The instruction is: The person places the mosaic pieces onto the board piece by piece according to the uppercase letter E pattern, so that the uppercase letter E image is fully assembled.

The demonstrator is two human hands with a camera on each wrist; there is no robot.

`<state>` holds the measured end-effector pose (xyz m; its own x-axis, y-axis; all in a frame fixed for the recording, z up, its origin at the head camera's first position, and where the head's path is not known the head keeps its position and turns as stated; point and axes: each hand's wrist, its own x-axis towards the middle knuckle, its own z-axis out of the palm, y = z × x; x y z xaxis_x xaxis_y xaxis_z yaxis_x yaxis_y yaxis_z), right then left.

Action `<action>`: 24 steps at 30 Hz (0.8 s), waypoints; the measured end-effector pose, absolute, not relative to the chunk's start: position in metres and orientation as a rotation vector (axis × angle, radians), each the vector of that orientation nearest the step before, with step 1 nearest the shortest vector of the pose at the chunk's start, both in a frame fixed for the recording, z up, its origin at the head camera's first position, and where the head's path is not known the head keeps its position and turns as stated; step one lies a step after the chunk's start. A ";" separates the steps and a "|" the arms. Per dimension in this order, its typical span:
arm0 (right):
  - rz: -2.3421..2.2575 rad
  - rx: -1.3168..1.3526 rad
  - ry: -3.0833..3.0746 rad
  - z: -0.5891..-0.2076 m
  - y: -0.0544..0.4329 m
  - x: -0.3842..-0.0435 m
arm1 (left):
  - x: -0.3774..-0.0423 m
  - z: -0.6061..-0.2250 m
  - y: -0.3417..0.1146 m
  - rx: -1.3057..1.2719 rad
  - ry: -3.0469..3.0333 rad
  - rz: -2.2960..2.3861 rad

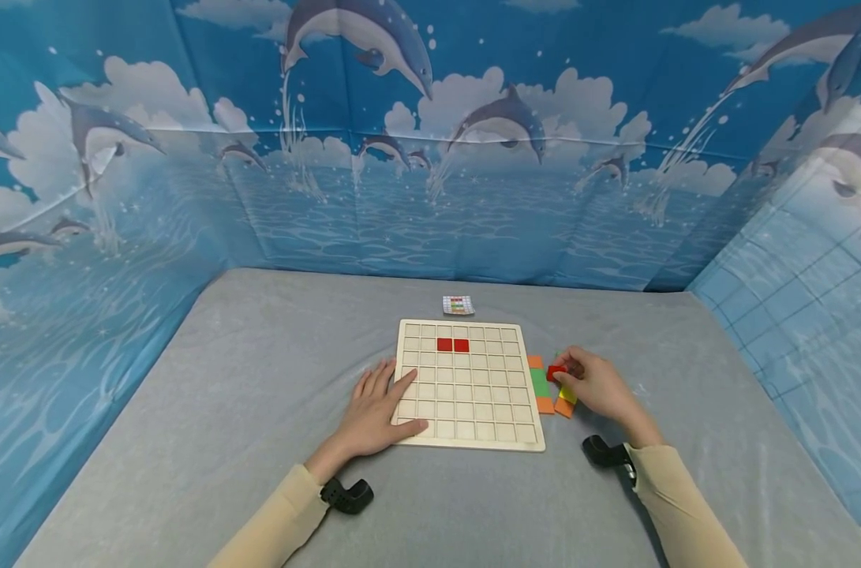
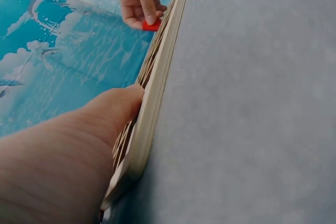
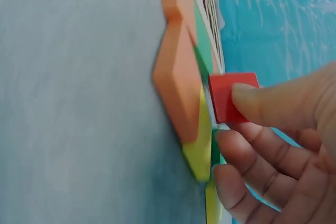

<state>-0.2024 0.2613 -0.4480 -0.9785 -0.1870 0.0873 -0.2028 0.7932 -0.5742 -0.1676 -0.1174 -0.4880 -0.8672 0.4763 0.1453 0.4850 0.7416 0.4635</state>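
Observation:
A pale wooden board (image 1: 466,393) with a square grid lies flat on the table, two red tiles (image 1: 453,345) side by side in its upper part. My left hand (image 1: 375,412) rests spread over the board's left edge, thumb and index finger on its surface. Just off the right edge, my right hand (image 1: 599,386) pinches a red square tile (image 3: 223,95) between thumb and fingers. Beneath and beside that hand lie green tiles (image 1: 539,383), orange tiles (image 1: 563,408) and a yellow tile (image 1: 567,394). The right fingers partly hide this group in the head view.
A small card (image 1: 458,305) printed with a coloured grid lies beyond the board's far edge. The grey-covered table (image 1: 295,339) extends on both sides. A blue dolphin-print curtain (image 1: 402,221) stands along its back and sides.

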 end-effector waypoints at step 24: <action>1.292 0.423 -2.801 -0.448 0.183 -0.239 | -0.167 -0.487 -0.117 -0.805 -2.925 -0.773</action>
<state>-0.2386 0.1827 -0.4482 -0.9627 -0.2328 0.1377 -0.2559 0.6187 -0.7428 -0.1670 -0.1175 -0.4870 -0.8678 0.4776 0.1370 0.4829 0.7459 0.4588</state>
